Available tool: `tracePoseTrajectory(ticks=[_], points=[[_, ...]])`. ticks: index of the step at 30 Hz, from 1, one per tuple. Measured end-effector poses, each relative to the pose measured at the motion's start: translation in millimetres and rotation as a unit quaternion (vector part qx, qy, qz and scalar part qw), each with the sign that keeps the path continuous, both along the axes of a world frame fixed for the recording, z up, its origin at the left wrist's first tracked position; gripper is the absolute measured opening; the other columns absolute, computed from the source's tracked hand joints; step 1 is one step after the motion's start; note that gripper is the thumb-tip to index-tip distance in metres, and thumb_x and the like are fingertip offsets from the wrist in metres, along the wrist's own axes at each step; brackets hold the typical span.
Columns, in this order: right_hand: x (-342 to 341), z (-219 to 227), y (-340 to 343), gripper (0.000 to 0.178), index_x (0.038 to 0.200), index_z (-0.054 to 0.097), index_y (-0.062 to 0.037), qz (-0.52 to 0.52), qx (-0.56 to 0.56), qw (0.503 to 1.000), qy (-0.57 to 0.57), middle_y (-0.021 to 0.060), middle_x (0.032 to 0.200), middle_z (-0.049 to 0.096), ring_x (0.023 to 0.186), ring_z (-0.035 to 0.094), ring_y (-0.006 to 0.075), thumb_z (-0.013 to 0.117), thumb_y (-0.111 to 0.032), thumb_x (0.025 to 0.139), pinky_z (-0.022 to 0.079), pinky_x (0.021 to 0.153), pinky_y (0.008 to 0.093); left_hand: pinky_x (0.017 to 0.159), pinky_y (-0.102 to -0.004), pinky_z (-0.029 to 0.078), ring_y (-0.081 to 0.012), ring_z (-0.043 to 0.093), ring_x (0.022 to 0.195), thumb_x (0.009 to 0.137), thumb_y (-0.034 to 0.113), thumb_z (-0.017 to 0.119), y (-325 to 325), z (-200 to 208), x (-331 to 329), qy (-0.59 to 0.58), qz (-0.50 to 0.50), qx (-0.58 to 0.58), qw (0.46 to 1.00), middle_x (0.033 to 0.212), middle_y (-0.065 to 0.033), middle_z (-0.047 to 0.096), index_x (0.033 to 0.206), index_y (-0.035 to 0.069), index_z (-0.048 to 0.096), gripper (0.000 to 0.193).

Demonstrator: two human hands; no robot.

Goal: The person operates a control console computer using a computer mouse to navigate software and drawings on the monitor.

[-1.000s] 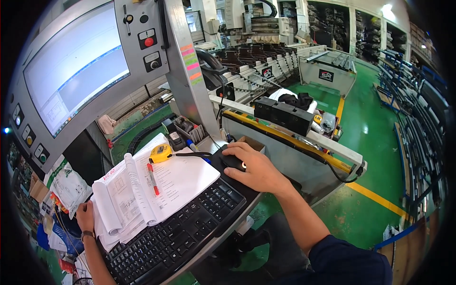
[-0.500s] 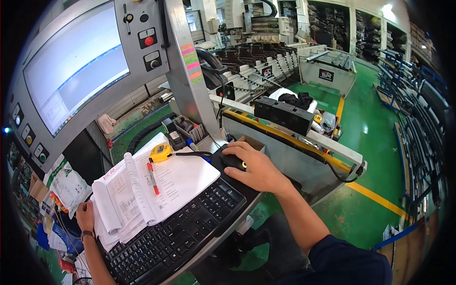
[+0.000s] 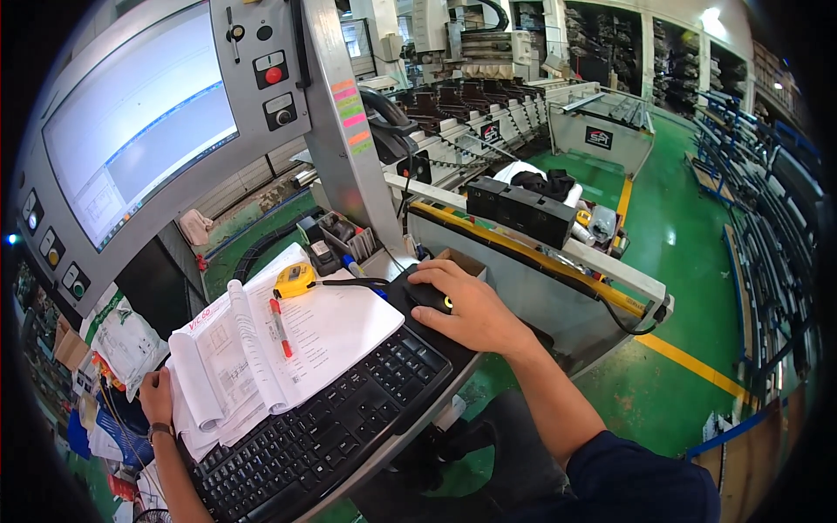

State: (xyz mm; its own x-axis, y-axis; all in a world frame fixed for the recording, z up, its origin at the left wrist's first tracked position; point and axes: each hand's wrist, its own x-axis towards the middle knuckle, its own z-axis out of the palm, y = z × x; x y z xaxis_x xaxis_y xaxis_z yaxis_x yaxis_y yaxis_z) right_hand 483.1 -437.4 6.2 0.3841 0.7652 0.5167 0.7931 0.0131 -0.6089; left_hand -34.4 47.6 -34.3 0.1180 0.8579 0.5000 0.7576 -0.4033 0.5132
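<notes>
My right hand (image 3: 466,307) rests over a black computer mouse (image 3: 427,303), its fingers wrapped round it at the right end of the shelf. At the left edge of the shelf, my left hand (image 3: 157,397) is curled closed beside the papers; what it grips, if anything, is hidden. Between my hands lies a stack of printed sheets (image 3: 349,327) with some pages curled back. A red-and-white marker (image 3: 280,328) and a yellow tape measure (image 3: 295,280) lie on the sheets. In front of them is a black keyboard (image 3: 323,436), partly covered by paper. A lit screen (image 3: 139,113) stands at the upper left.
Buttons and a red knob (image 3: 274,76) sit on the grey console. Behind the papers stands a small tray (image 3: 344,234) of items. A long machine frame (image 3: 523,296) with a black box (image 3: 520,209) is at the right. Racks of metal profiles (image 3: 767,200) line the far right.
</notes>
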Motion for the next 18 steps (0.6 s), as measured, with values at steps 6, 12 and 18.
tracePoseTrajectory(ticks=[6, 12, 18], points=[[0.1, -2.2, 0.6, 0.051, 0.142, 0.064, -0.0079, -0.002, 0.007, 1.0, -0.001, 0.016, 0.152, 0.058, 0.133, 0.062, 0.0398, 0.075, -0.032, 0.098, 0.05, 0.112, 0.047, 0.092, -0.0411, 0.056, -0.0305, 0.076, 0.096, 0.102, 0.043, 0.073, -0.8, 1.0, 0.4, -0.001, -0.009, 0.005, 1.0, 0.105, -0.0172, 0.08, 0.112, -0.001, 0.078, 0.045], [0.7, -2.9, 1.0, 0.051, 0.141, 0.065, -0.0083, 0.0, 0.011, 1.0, -0.002, 0.0162, 0.152, 0.058, 0.131, 0.063, 0.0418, 0.075, -0.034, 0.099, 0.05, 0.111, 0.0491, 0.092, -0.0418, 0.056, -0.0315, 0.076, 0.098, 0.102, 0.044, 0.073, -7.0, 3.9, 3.7, 0.005, 0.012, -0.004, 1.0, 0.106, -0.0179, 0.081, 0.112, 0.0, 0.078, 0.046], [0.9, -3.1, 0.9, 0.051, 0.141, 0.064, -0.0082, 0.001, 0.012, 1.0, -0.007, 0.0159, 0.152, 0.058, 0.132, 0.062, 0.0415, 0.075, -0.034, 0.099, 0.05, 0.111, 0.0491, 0.092, -0.0418, 0.056, -0.0311, 0.076, 0.098, 0.102, 0.045, 0.073, -7.4, 4.3, 4.0, 0.005, 0.011, -0.001, 1.0, 0.106, -0.0179, 0.081, 0.112, 0.0, 0.078, 0.046]])
